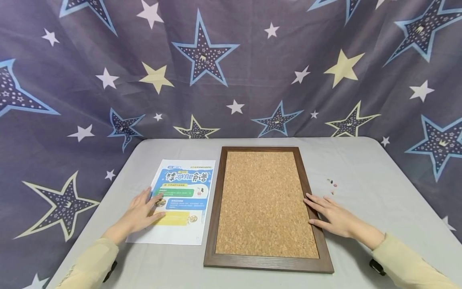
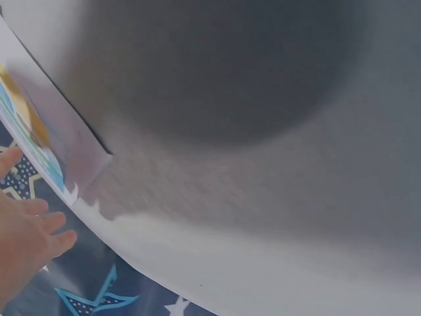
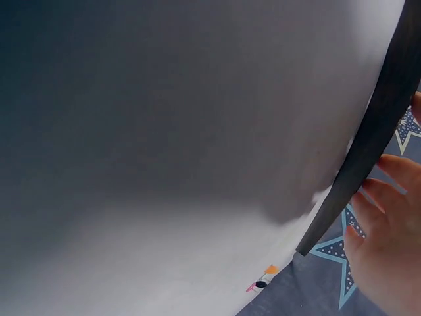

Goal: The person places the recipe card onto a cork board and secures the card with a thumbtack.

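A printed poster sheet (image 1: 182, 235), with blue, green and yellow panels, lies flat on the left of the table. My left hand (image 1: 138, 210) reaches over its left side, fingers spread and fairly straight, the thumb near the yellow panel. To the right lies a cork board (image 1: 265, 204) in a dark brown wooden frame (image 1: 267, 263). Relaxed fingers of my right hand (image 1: 333, 214) rest at the frame's right edge. In the right wrist view, the fingertips meet the side of the dark frame (image 3: 362, 145).
Several tiny coloured pieces, resembling push pins (image 1: 332, 184), sit on the table beyond my right hand. A pale grey cloth (image 1: 375, 172) covers the table. Behind it hangs a dark curtain (image 1: 260, 80) patterned with stars.
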